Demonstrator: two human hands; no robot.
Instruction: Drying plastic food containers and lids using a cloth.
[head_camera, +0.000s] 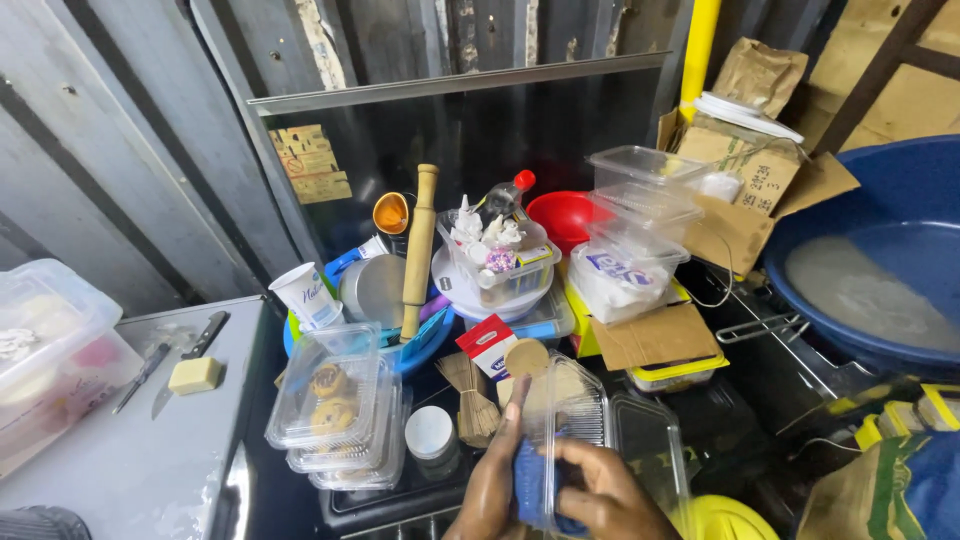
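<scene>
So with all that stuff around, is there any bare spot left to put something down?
Yes: the grey counter at left is mostly bare, bordered by the knife, the butter block and the pink-tinted tub. The middle, from the cookie boxes to the stacked clear tubs, is crammed. Both hands hold a clear box there.

hands: left (497, 485) + right (610, 495) | bare, no gloves/rings | no sleeves vis. | wrists cut off at btm edge
</scene>
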